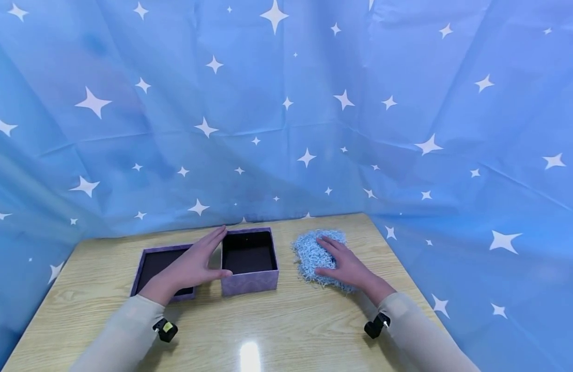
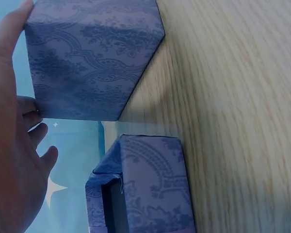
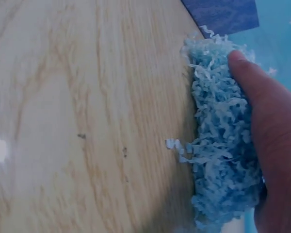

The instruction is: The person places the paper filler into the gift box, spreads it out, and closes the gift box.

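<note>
A purple patterned box (image 1: 249,283) with a dark interior stands open-topped on the table. My left hand (image 1: 195,266) spans its left side, thumb at the front corner and fingertips at the back corner. In the left wrist view the thumb lies along the rim of the box (image 2: 87,73), and the lower fingers bend loosely behind it. To the right is a heap of light-blue shredded paper (image 1: 309,253). Over that heap my right hand (image 1: 349,266) rests with fingers spread. The right wrist view shows its thumb (image 3: 252,77) lying against the shredded paper (image 3: 218,141).
Left of the box, partly under my left forearm, lies a shallow purple lid (image 1: 160,263), dark side up. The wooden table (image 1: 291,330) reaches back to a blue curtain (image 1: 249,103) with white stars. A small black device (image 1: 165,329) sits on each wrist.
</note>
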Demonstrator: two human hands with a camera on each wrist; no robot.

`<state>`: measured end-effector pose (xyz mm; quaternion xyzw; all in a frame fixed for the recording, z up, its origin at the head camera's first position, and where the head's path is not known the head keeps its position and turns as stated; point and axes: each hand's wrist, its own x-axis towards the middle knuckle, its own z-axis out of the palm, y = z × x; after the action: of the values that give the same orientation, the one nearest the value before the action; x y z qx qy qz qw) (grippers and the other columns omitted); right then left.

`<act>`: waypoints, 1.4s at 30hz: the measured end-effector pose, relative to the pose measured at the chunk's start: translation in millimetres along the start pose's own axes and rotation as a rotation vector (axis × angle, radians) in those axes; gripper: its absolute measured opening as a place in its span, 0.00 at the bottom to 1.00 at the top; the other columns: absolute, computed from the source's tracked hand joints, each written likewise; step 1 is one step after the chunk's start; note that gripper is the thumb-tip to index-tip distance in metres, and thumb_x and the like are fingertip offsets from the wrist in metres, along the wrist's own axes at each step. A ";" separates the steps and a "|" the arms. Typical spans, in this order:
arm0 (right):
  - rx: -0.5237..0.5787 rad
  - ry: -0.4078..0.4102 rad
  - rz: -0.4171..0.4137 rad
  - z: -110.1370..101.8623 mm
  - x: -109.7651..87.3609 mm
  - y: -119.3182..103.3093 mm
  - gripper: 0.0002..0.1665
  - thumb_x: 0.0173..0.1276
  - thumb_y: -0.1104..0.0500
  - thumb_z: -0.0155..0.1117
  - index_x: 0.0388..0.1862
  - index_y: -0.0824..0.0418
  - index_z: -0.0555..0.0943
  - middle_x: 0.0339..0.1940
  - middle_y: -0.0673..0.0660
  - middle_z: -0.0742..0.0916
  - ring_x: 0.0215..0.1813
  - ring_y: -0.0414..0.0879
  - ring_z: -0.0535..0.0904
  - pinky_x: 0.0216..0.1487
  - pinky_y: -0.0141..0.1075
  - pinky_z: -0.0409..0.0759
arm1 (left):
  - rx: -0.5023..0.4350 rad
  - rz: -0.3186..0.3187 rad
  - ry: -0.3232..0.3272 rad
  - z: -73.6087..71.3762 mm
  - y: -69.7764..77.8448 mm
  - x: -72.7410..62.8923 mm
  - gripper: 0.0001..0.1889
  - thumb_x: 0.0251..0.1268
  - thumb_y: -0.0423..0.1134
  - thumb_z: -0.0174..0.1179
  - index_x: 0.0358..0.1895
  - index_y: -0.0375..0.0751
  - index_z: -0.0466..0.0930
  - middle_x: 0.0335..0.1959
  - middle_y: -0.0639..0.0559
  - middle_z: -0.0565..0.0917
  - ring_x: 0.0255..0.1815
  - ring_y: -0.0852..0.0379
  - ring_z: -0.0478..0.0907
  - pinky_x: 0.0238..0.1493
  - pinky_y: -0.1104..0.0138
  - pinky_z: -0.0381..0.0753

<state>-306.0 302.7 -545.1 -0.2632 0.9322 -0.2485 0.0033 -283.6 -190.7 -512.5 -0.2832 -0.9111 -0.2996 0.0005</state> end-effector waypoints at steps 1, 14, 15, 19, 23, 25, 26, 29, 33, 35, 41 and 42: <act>0.005 0.003 0.004 0.8 0.0 1.1 0.59 0.75 0.33 0.75 0.93 0.52 0.59 0.92 0.62 0.62 0.88 0.68 0.58 0.80 0.71 0.65 | -0.009 -0.001 -0.001 0.0 0.7 0.1 0.60 0.71 0.59 0.76 0.94 0.48 0.44 0.94 0.49 0.44 0.91 0.34 0.47 0.82 0.33 0.59; 0.055 0.034 0.043 9.7 5.2 8.2 0.63 0.68 0.31 0.80 0.93 0.46 0.61 0.87 0.62 0.70 0.84 0.68 0.66 0.75 0.70 0.71 | -0.048 -0.018 -0.010 0.4 0.9 -1.5 0.60 0.72 0.59 0.76 0.94 0.50 0.43 0.94 0.52 0.42 0.91 0.35 0.46 0.82 0.32 0.59; 0.062 0.034 0.047 10.2 5.6 9.0 0.62 0.68 0.31 0.80 0.93 0.46 0.61 0.86 0.62 0.70 0.83 0.68 0.67 0.75 0.70 0.72 | -0.048 -0.017 -0.011 0.7 0.3 -1.2 0.60 0.72 0.59 0.76 0.94 0.51 0.43 0.94 0.52 0.42 0.91 0.35 0.46 0.82 0.32 0.59; 0.096 0.043 0.049 10.8 6.8 10.3 0.60 0.68 0.34 0.81 0.92 0.46 0.64 0.83 0.62 0.73 0.82 0.66 0.68 0.74 0.69 0.73 | -0.054 -0.013 -0.014 1.8 -2.0 -0.4 0.60 0.72 0.60 0.75 0.94 0.53 0.42 0.94 0.53 0.41 0.91 0.35 0.46 0.81 0.32 0.60; 0.131 0.047 0.055 11.0 7.7 8.8 0.58 0.68 0.37 0.83 0.91 0.46 0.66 0.81 0.61 0.75 0.80 0.65 0.69 0.73 0.68 0.74 | -0.059 -0.014 -0.018 1.2 -1.6 -0.5 0.61 0.71 0.66 0.73 0.94 0.53 0.42 0.94 0.54 0.41 0.91 0.35 0.46 0.82 0.33 0.60; 0.141 0.045 0.061 11.8 8.0 8.5 0.57 0.68 0.37 0.83 0.90 0.46 0.67 0.81 0.61 0.75 0.80 0.64 0.70 0.72 0.67 0.75 | -0.059 -0.018 -0.019 0.8 -1.6 -0.6 0.61 0.70 0.69 0.71 0.94 0.53 0.42 0.94 0.54 0.41 0.91 0.35 0.46 0.82 0.33 0.60; 0.148 0.041 0.066 12.3 8.2 8.5 0.56 0.68 0.37 0.83 0.90 0.45 0.68 0.81 0.60 0.75 0.80 0.64 0.70 0.72 0.67 0.76 | -0.062 -0.020 -0.020 0.7 -1.7 -0.7 0.62 0.70 0.70 0.71 0.94 0.53 0.42 0.94 0.54 0.41 0.91 0.35 0.46 0.82 0.33 0.60; 0.163 0.040 0.077 13.8 8.8 8.4 0.54 0.69 0.40 0.83 0.89 0.44 0.68 0.79 0.60 0.76 0.79 0.64 0.71 0.71 0.65 0.77 | -0.063 -0.024 -0.022 0.8 -2.4 -0.7 0.61 0.70 0.70 0.71 0.94 0.53 0.42 0.94 0.54 0.41 0.91 0.35 0.46 0.82 0.33 0.60; 0.183 0.066 0.058 15.1 9.7 8.3 0.51 0.72 0.47 0.83 0.89 0.47 0.70 0.75 0.59 0.79 0.75 0.61 0.75 0.69 0.62 0.80 | -0.065 -0.027 -0.022 1.5 -3.0 -0.8 0.61 0.70 0.69 0.71 0.94 0.54 0.41 0.94 0.54 0.41 0.91 0.35 0.46 0.82 0.32 0.60; 0.182 0.085 0.037 15.0 9.8 7.5 0.50 0.72 0.50 0.82 0.88 0.50 0.70 0.73 0.59 0.81 0.72 0.60 0.77 0.67 0.60 0.81 | -0.070 -0.026 -0.023 2.0 -3.1 -1.0 0.61 0.71 0.67 0.72 0.94 0.54 0.41 0.94 0.54 0.41 0.91 0.35 0.46 0.82 0.32 0.60; 0.177 0.133 -0.013 10.4 11.6 3.8 0.50 0.73 0.54 0.82 0.89 0.53 0.69 0.69 0.57 0.83 0.64 0.54 0.81 0.61 0.53 0.84 | -0.073 -0.027 -0.022 2.1 -2.9 -1.8 0.61 0.71 0.66 0.73 0.94 0.53 0.42 0.94 0.54 0.41 0.91 0.35 0.46 0.82 0.32 0.60; 0.176 0.142 -0.021 9.1 12.4 3.0 0.50 0.72 0.55 0.82 0.89 0.53 0.69 0.68 0.57 0.83 0.63 0.53 0.81 0.60 0.52 0.85 | -0.073 -0.029 -0.022 1.9 -2.7 -1.9 0.61 0.71 0.67 0.72 0.94 0.53 0.42 0.94 0.54 0.41 0.91 0.35 0.46 0.82 0.32 0.60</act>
<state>-316.8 294.7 -552.9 -0.2534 0.9019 -0.3473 -0.0424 -283.1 -192.4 -515.9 -0.2732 -0.9035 -0.3294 -0.0241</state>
